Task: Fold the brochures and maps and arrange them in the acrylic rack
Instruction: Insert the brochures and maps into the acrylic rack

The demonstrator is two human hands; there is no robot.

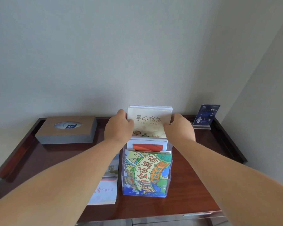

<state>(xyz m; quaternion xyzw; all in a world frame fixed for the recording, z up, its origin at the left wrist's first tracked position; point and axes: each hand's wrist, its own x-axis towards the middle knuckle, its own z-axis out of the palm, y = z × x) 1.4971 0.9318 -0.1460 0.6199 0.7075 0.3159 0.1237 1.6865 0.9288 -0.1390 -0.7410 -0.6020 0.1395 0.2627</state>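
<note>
Rack: clear acrylic rack [169, 146], three stepped tiers, upright on the worktop [194, 185].
Rear tier: cream brochure [149, 121] upright at the front of a white stack, its lower part inside the rack.
Left grip [118, 128]: closed on the cream brochure's left edge, thumb on its face.
Right grip [180, 128]: closed on the cream brochure's right edge, thumb on its face; remaining fingers hidden.
Middle tier: white brochure with orange panel [147, 145], upright.
Front tier: colourful map [147, 172], folded, filling the pocket.
Left of rack: flat pile [104, 191] of brochures, just beside the rack.
Rear left of rack: tissue box [67, 129], well apart.
Rear right of rack: blue sign [206, 115], against the wall.
</note>
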